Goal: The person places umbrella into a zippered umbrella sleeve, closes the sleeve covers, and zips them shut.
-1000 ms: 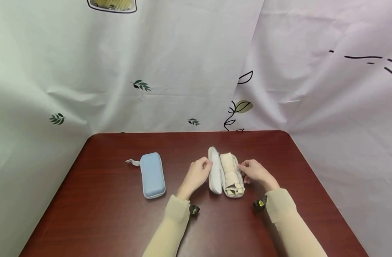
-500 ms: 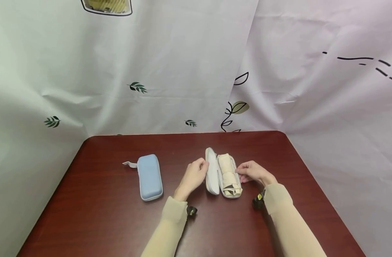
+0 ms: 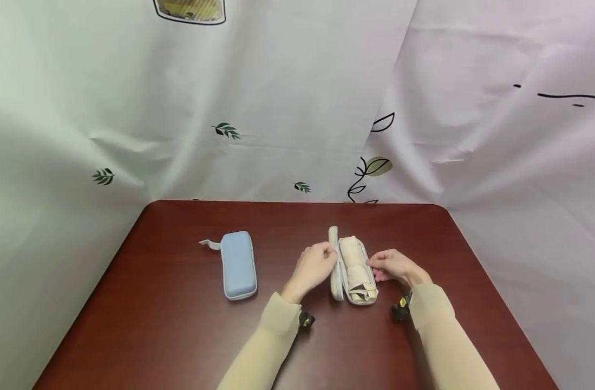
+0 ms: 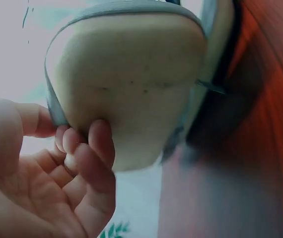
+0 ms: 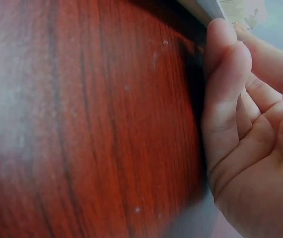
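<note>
A cream zip case (image 3: pixel 364 302) lies unfolded on the table, a rolled cream fabric bundle (image 3: pixel 353 257) with a band round it inside its base. Its lid (image 3: pixel 336 287) stands nearly upright on the left. My left hand (image 3: pixel 313 268) pinches the lid's free edge; the left wrist view shows the thumb on one side and curled fingers against the smooth outer shell (image 4: pixel 131 64). On the other side, my right hand (image 3: pixel 396 266) pinches the base's right rim between thumb and fingertips, low over the table. Only a pale strip of that rim (image 5: pixel 212 9) shows in the right wrist view.
Left of my hands lies a closed light-blue zip case (image 3: pixel 239 265) with a pale strap (image 3: pixel 210 245) at its upper left. The dark red wooden table (image 3: pixel 180 336) ends at a back edge before a white printed curtain (image 3: pixel 278 97).
My left hand has swung the lid rightward, more upright, so its white inside is now mostly out of sight. My right hand stays at the rim. The head view has shifted slightly.
</note>
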Available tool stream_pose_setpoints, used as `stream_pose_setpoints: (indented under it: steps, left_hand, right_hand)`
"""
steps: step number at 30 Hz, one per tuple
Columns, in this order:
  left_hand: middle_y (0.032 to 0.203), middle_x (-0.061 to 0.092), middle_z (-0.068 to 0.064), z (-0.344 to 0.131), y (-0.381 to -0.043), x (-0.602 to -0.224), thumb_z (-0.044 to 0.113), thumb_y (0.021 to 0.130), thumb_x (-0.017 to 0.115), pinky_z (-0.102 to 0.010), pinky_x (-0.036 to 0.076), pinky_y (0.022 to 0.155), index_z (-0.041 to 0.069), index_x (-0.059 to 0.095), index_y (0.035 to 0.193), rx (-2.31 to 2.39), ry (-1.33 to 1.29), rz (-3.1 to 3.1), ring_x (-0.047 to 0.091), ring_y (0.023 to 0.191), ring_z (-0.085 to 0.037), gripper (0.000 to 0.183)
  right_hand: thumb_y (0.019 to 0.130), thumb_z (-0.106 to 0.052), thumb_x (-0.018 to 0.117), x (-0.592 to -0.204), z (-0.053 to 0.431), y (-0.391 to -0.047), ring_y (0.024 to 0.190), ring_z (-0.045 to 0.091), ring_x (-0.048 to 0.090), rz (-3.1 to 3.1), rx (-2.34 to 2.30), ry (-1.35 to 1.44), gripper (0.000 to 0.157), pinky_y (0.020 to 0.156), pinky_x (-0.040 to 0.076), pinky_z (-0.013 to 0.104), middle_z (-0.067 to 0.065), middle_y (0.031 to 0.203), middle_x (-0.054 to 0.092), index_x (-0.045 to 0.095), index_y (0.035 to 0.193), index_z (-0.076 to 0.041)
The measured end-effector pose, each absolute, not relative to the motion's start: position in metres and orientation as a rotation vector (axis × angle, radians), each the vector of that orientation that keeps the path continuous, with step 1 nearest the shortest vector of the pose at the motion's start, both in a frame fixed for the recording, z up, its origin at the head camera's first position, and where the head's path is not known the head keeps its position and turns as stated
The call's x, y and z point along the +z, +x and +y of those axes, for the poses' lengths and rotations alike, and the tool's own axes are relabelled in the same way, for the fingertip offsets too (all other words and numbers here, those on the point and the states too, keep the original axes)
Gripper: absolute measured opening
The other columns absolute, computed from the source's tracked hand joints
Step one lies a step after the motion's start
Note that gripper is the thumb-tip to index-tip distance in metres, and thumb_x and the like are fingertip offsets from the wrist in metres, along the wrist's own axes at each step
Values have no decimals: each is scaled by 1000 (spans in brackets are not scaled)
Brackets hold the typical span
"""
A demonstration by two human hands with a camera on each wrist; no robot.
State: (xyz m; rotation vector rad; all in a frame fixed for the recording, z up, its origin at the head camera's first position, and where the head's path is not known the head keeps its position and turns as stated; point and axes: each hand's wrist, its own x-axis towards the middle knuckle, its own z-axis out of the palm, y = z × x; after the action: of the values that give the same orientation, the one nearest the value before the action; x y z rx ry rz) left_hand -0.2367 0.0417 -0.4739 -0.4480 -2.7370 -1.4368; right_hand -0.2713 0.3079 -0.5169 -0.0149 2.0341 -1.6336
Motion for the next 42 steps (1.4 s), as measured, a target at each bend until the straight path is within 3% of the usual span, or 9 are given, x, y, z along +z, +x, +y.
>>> stream_pose_setpoints:
  steps: [9,15,21,29,34,39,42]
  left_hand:
    - [50,38,8,80,-240,-458,26,83,58,-30,37,48,20,44,57,-1178,-425,-2876,44,49,-12,30]
    - [59,50,9,116,-241,-455,32,87,61,-36,44,56,23,55,61,-717,-523,-2946,55,61,-17,28]
    - [60,57,4,139,-244,-459,29,86,62,-35,43,50,19,62,63,-483,-605,-2940,58,60,-15,26]
    - [73,59,8,121,-242,-469,26,91,57,-35,44,53,21,61,79,-684,-615,-2846,61,69,-15,14]
    - [97,55,-2,95,-241,-475,23,91,55,-40,49,68,16,57,93,-919,-518,-2834,59,99,-24,7]
    - [123,55,-12,79,-237,-480,25,94,52,-44,46,89,11,55,128,-1190,-474,-2887,56,112,-32,38]
    - [132,53,-15,76,-234,-482,28,94,52,-45,41,98,9,48,140,-1313,-458,-2906,53,118,-32,50]
  right_hand:
    - [94,-12,63,-515,309,-270,55,10,62,2048,-1594,-4,12,56,51,24,3,66,61,67,88,-3]
    - [94,-9,59,-516,312,-269,60,9,63,1989,-1651,-85,10,58,52,23,4,70,64,67,91,-4]
    - [86,3,50,-515,306,-269,58,9,61,2072,-1620,37,20,57,52,22,2,65,62,67,96,1]
    - [94,0,54,-512,305,-268,54,8,59,2066,-1623,76,11,54,52,23,3,63,61,65,93,-2]
    - [96,-4,54,-511,305,-269,54,9,60,2054,-1624,49,12,55,52,24,4,66,62,65,91,-2]
    - [97,-4,54,-513,306,-270,56,10,61,2034,-1633,33,13,56,53,25,4,69,63,65,91,-2]
    - [97,-3,54,-515,306,-269,55,9,60,2043,-1633,43,13,56,53,25,4,66,62,65,90,-3]
